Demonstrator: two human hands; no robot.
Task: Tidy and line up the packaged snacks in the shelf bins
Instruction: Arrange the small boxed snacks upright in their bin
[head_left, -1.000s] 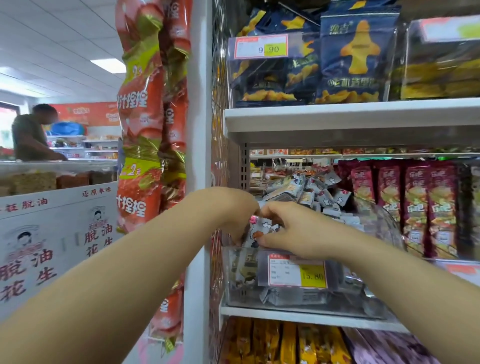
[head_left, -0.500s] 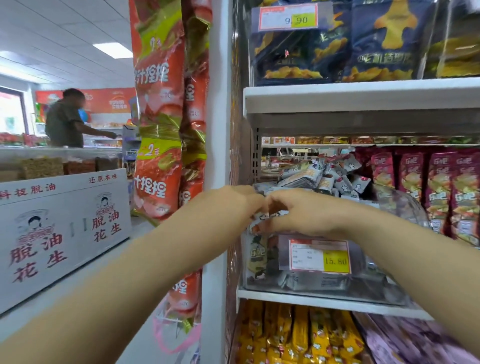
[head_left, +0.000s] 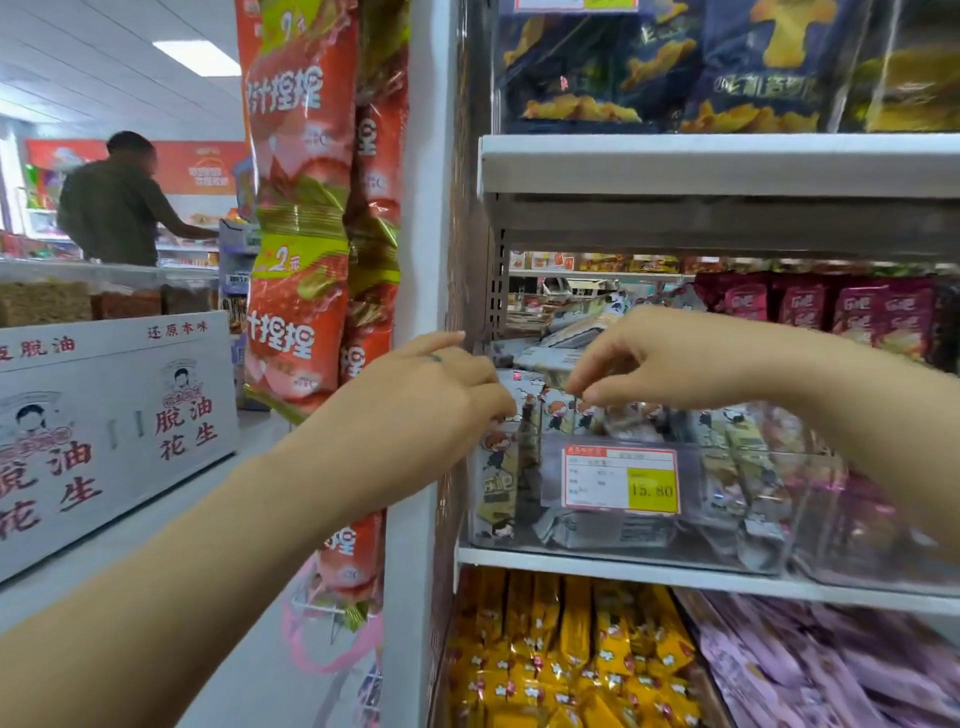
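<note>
Shop shelf (head_left: 675, 569) | clear bin (head_left: 810, 519) | both grips pinching snack packets (head_left: 550, 410): left hand (head_left: 431, 395), right hand (head_left: 660, 358)

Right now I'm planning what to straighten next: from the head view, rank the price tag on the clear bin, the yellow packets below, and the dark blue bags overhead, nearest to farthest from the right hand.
1. Price tag: just below the right hand, on the bin front.
2. Dark blue bags: shelf above.
3. Yellow packets: shelf below, lower left.
</note>
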